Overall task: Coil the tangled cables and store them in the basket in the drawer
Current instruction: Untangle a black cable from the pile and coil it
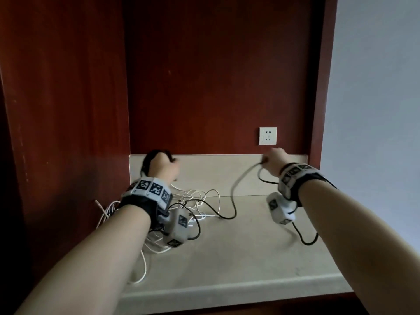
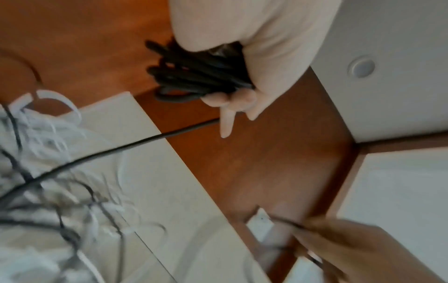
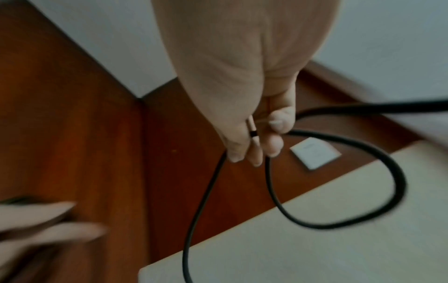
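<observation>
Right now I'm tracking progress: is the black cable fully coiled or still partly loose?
Partly loose. The left hand grips a bundle of black cable loops; the right hand pinches a slack strand.

Dim, flat light throughout; both wrist views are motion-blurred and bent at the edges, perhaps also slightly defocused.

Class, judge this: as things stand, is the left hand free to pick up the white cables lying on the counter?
Probably not: the left hand already grips a black cable coil, though the white cables lie uncovered below.

White wall socket (image 1: 268, 135) on red-brown wood panel (image 1: 216, 76); beige countertop (image 1: 250, 258).
</observation>
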